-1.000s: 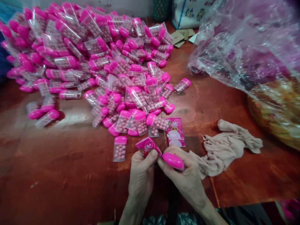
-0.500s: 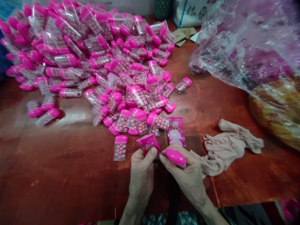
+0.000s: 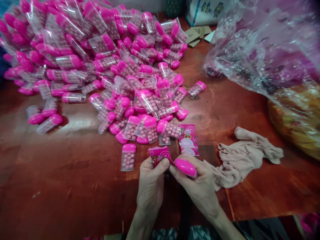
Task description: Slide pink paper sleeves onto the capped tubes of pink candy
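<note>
The pink-capped container [image 3: 185, 167] is in the grasp of the right hand [image 3: 197, 180], near the table's [image 3: 75, 186] front edge. Left of this container, the left hand [image 3: 153, 176] pinches a printed pink label [image 3: 160, 155]. Beyond it lies a heap of filled containers [image 3: 112, 73]; to its right, a crumpled cloth [image 3: 240, 160].

1. Two bare hands [image 3: 151, 185] showed.
2. One pink label [image 3: 159, 155] was held; one lay flat.
3. Pink-capped containers [image 3: 128, 157] were too many to count.
4. One cloth [image 3: 240, 158] lay crumpled.
5. One printed bag [image 3: 203, 12] showed.
</note>
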Available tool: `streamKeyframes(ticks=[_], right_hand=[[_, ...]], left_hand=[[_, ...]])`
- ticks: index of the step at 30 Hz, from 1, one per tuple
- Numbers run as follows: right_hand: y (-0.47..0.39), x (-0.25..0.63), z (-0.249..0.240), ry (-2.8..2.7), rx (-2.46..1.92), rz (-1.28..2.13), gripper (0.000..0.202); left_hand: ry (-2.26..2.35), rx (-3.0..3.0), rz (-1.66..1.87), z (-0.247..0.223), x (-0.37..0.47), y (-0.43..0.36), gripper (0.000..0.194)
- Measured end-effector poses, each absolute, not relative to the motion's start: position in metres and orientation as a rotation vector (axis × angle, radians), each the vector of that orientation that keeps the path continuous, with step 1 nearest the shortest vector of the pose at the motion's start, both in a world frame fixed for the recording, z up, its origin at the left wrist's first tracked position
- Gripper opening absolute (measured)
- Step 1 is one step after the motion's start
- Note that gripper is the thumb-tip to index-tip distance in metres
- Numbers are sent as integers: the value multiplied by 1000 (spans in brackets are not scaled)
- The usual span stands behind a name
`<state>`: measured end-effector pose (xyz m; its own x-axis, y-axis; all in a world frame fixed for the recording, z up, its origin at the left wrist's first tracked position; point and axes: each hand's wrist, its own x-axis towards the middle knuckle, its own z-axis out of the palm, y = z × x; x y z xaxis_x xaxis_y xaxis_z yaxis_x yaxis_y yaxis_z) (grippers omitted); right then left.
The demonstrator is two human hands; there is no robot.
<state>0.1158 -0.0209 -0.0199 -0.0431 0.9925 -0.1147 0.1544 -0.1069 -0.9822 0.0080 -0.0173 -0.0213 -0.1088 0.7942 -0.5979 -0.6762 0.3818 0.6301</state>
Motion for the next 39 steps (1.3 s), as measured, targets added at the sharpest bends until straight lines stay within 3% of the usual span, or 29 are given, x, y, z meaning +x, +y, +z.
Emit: streamKeyframes(ticks=[39], right_hand=[[-17, 119, -22, -1292, -1363, 1370, 16]], left_hand=[[1183, 104, 1191, -22, 7, -16, 12]])
